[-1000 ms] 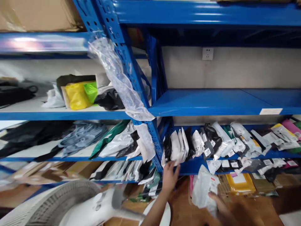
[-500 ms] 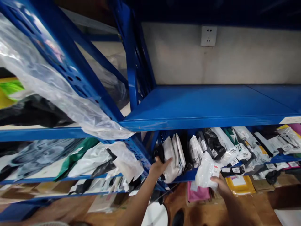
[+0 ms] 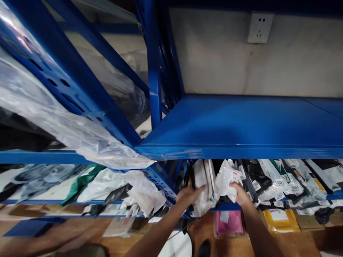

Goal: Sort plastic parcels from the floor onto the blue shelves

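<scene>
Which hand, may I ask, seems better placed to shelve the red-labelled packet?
Probably the right hand: it holds the red-labelled packet, while the left hand touches white packets.

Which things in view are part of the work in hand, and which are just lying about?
In the work:
- white bag with a red mark, held by the right hand
- upright white packages, at the left hand

Just about:
- pink package, low down
- yellow package, to its right
- plastic sheeting
- wall socket

A socket [image 3: 259,28] marks the wall [image 3: 214,57]; pink packet [image 3: 229,222] below.
</scene>
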A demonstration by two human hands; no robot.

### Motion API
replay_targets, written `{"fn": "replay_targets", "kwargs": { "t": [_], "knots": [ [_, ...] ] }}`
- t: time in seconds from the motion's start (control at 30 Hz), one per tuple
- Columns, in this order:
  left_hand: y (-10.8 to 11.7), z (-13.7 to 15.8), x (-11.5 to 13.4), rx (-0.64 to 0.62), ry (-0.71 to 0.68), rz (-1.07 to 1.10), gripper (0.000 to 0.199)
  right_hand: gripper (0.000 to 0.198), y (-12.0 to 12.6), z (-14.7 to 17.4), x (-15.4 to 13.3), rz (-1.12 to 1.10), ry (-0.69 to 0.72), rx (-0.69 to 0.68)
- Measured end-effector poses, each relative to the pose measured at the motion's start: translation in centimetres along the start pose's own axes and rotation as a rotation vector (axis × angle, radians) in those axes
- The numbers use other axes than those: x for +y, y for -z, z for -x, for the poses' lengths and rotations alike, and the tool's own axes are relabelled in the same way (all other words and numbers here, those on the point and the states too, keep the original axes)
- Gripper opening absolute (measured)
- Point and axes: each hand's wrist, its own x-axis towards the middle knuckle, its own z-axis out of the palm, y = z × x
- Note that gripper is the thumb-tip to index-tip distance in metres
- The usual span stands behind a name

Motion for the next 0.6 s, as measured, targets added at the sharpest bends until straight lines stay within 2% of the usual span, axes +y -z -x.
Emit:
{"fn": "replay_targets", "kwargs": {
  "t": [0.27,0.37,0.5,0.57,0.6],
  "knots": [
    [-1.0,1.5,2.7,0.031,-0.021,-0.003,0.099,0.051,1.8,0.9,-1.8,0.052,-0.089,0.036],
    [-1.1,2.3,3.6,0.007,0.004,-0.039,0.103,0.051,1.4,1.8,-2.7,0.142,-0.009,0.101],
    [-2.3,3.3,3.0,0.067,0.036,0.052,0.108,0.062,-0.6,3.6,-4.1,0.204,0.209,0.2],
    [-3.5,3.7,1.8,0.138,0.004,0.117,0.104,0.068,-2.7,4.0,-4.5,0.152,0.246,0.164],
    [-4.1,3.9,1.2,0.168,-0.037,0.145,0.101,0.069,-4.0,3.9,-4.5,0.162,0.226,0.091]
  ]
}}
